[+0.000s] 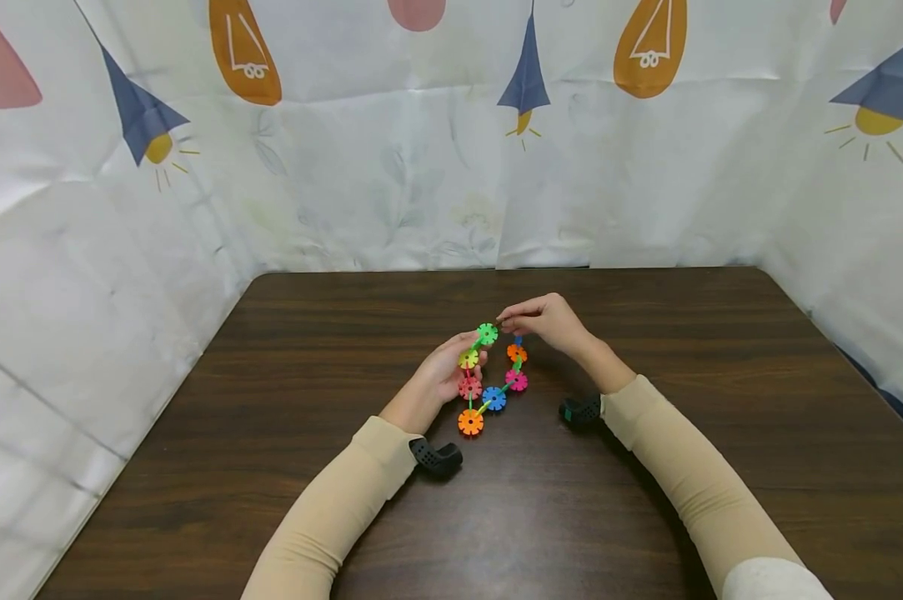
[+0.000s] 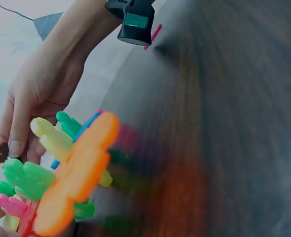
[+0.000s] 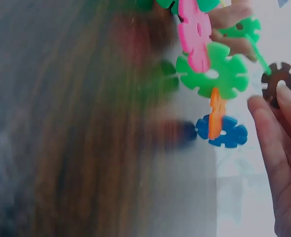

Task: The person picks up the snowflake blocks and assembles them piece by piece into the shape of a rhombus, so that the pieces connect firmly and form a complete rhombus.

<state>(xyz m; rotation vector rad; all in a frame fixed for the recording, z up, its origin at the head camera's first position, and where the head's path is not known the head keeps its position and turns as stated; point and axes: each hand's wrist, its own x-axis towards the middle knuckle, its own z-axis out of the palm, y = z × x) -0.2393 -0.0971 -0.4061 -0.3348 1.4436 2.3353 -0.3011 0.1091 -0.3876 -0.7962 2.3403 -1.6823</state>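
A curved chain of slotted plastic discs, joined edge to edge, stands between the two hands. My left hand (image 1: 445, 367) grips its left side near the yellow disc (image 1: 469, 359) and the red disc (image 1: 469, 387). An orange disc (image 1: 470, 422) lies at the near bend, beside a blue disc (image 1: 494, 398). My right hand (image 1: 547, 321) pinches a brown disc (image 3: 272, 93) between thumb and fingers. Its rim is right at the tip of an edge-on green disc (image 3: 261, 57). The chain's other end, with a blue disc (image 3: 229, 132), hangs below the right fingers.
The dark wooden table (image 1: 271, 375) reflects the discs. A black wrist camera (image 1: 436, 458) sits by the left cuff, another (image 1: 580, 411) by the right. Beyond the right wrist shows a thin pink piece (image 2: 156, 32). A printed white curtain (image 1: 391, 183) surrounds the table's back and sides.
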